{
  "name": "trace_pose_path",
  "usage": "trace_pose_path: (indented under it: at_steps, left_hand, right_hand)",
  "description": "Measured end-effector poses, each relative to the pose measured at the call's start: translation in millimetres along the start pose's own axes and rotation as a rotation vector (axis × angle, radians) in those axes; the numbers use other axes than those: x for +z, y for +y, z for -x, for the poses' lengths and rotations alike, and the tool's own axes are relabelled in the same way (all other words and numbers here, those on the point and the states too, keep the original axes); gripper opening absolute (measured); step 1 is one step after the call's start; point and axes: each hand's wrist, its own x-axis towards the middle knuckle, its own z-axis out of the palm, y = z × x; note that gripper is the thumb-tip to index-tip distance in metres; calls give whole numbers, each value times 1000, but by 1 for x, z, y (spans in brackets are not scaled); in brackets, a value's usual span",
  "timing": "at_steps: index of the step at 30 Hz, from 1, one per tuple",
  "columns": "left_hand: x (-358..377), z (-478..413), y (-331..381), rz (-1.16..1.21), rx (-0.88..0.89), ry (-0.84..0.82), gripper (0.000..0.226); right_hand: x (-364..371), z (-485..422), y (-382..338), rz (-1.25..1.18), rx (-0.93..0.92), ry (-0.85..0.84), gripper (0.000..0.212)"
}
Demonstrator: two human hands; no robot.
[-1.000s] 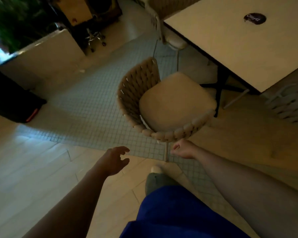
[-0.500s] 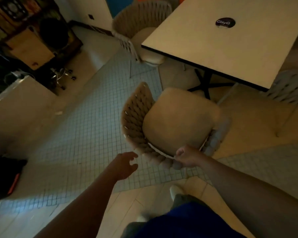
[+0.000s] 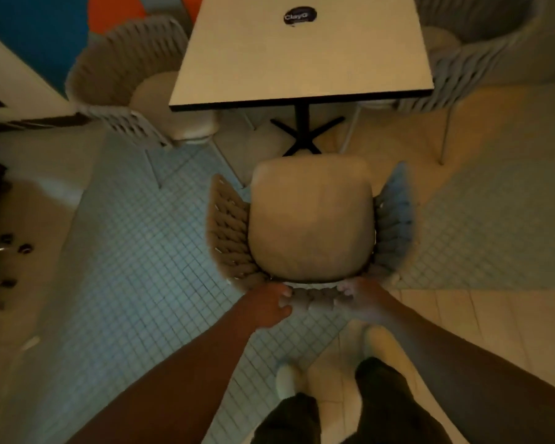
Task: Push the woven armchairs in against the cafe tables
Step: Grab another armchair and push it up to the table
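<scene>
Looking down from the head camera, we see one woven armchair (image 3: pixel 311 219) right in front of us. Its back is on our side. Its open front points away from us, straight at the cafe table (image 3: pixel 302 59). The line from back to front runs toward the table's black foot (image 3: pixel 302 129), and the front of the seat lies close to that foot. We cannot tell if the seat is under the table top.

Our left hand (image 3: pixel 266 307) grasps the top rim of the chair back, with fingers curled on the woven rope. Our right hand (image 3: pixel 362 302) grasps the same rim near it, fingers curled over the edge.

We count three armchairs: the one we hold, a left armchair (image 3: pixel 125 84) at the table's left side, and a right armchair (image 3: pixel 478 59) at its right side. We count one table. On its top sits one dark round sticker (image 3: pixel 299 16). The writing starts with "Clay"; the last letter is too blurry to read. Our two shoes (image 3: pixel 285 382) stand on the tiled floor (image 3: pixel 141 251) behind the chair.
</scene>
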Motion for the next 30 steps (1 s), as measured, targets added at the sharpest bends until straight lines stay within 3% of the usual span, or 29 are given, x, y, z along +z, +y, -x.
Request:
trace_pose_path:
  at_steps: [2, 5, 10, 15, 30]
  left_hand:
    - [-4, -8, -4, -57, 41, -23, 44]
    - [-2, -25, -13, -111, 70, -32, 51]
    - [19, -55, -29, -301, 142, -2, 69]
    - [42, -94, -51, -439, 188, 56, 97]
    - [47, -115, -49, -574, 267, 293, 104]
  right_hand:
    - [15, -6, -7, 67, -37, 13, 11]
    - [26, -19, -11, 128, -31, 29, 36]
    - [31, -37, 1, 242, -14, -62, 25]
    - [46, -63, 18, 519, -83, -11, 49]
    - [33, -67, 36, 610, -201, 130, 45]
